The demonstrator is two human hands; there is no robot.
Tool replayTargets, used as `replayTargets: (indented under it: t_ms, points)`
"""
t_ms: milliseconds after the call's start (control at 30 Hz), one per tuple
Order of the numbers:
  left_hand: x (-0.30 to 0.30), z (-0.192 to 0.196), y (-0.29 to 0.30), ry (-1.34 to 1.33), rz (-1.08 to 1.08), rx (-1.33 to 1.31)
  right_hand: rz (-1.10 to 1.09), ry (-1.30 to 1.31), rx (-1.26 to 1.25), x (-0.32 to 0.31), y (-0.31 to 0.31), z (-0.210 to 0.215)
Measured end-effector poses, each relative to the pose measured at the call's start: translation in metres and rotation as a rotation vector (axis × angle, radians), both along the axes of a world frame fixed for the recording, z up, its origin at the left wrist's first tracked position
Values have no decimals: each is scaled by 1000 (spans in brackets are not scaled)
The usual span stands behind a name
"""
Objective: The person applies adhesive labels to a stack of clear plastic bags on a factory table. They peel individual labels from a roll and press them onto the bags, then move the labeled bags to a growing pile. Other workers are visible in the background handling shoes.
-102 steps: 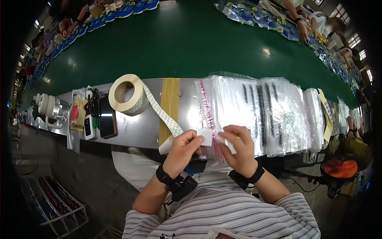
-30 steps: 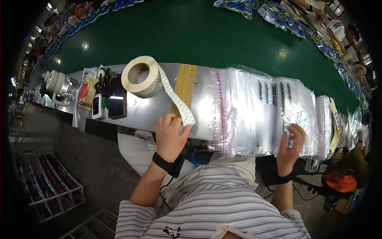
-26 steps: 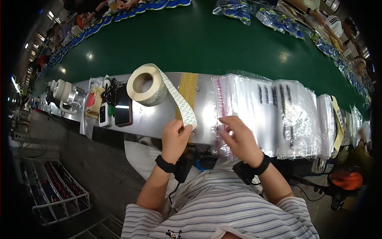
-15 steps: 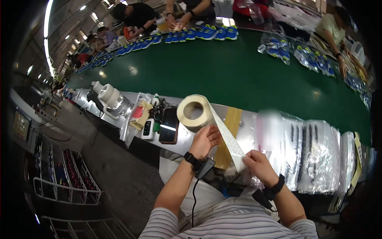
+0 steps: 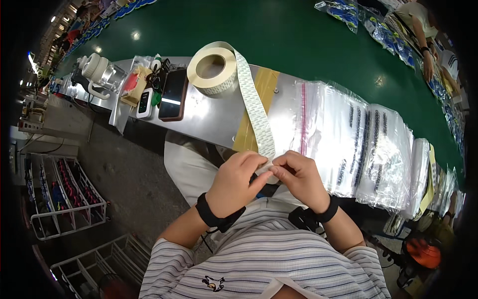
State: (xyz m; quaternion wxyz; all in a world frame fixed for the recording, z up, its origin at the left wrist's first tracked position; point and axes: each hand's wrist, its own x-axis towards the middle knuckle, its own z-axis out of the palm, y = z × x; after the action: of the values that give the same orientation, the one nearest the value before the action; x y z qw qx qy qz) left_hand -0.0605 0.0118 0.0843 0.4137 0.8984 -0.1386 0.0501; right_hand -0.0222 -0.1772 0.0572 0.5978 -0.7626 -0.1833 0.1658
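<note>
A wide roll of stickers [image 5: 227,65] stands on the metal ledge, and its printed pale strip [image 5: 255,107] runs down toward my body. At the strip's near end my left hand [image 5: 231,182] closes in a pinch, thumb and forefinger on the backing. Just beside it, fingertips nearly touching, my right hand [image 5: 301,180] pinches the same end. Whether a sticker is partly peeled there is hidden by the fingers. Beneath the strip, yellow-brown tape [image 5: 247,132] crosses the ledge.
Stacked clear plastic bags [image 5: 336,134] lie right of my hands. Left of the roll are a phone [image 5: 174,92], a small white device [image 5: 145,102] and a bottle [image 5: 107,74]. Beyond runs a green conveyor [image 5: 279,35], with bagged blue shoes [image 5: 381,37] and a co-worker's arm [image 5: 423,45] far right.
My left hand has left the roll's near side and come down to the strip's end. My right hand has moved left to meet it. The view has tilted downward.
</note>
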Motion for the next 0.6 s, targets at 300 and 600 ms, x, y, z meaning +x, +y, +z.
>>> replayTargets:
  t_ms: [300, 600]
  points:
    - [4, -20, -7, 295, 94, -497, -107, -299, -199, 1, 14, 3]
    - [35, -13, 9, -10, 240, -476, -14, -254, -491, -1, -26, 9]
